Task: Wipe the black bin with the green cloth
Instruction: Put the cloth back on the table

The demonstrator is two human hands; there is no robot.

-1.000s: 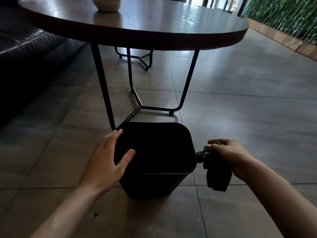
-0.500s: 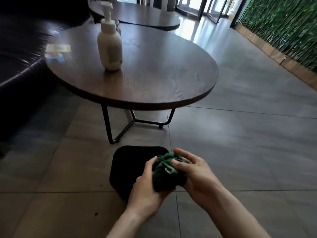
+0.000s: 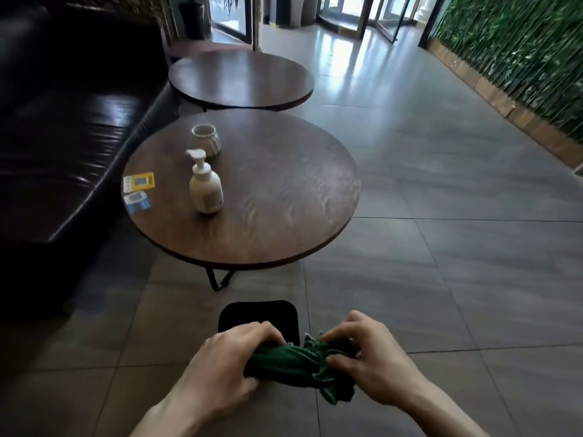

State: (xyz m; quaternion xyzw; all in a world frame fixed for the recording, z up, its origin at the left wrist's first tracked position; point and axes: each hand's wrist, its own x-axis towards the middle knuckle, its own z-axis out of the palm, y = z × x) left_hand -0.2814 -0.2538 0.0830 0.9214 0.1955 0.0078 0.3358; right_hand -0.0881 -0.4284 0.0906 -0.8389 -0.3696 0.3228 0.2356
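Head view: the black bin stands on the tiled floor, just on the near side of the round bench, close to that bench's black leg frame. Only its dark top shows, and the hands cover its near edge. Above and just nearer than the bin, the left hand and the right hand each close around an end of the green cloth, which runs bunched and rope-like between them, a loose corner dangling below the right hand. Whether the cloth touches the bin cannot be told from here; it looks to be held clear of it.

The step in hand appears to be readying the cloth. To do it well, the bundle would want shaking out and folding into a flat pad that one hand can press, leaving the other free to steady the bin's rim, since a light bin on smooth tile may slide under a stroke. The pump bottle and the cup on the bench are well apart from the bin and need no attention.
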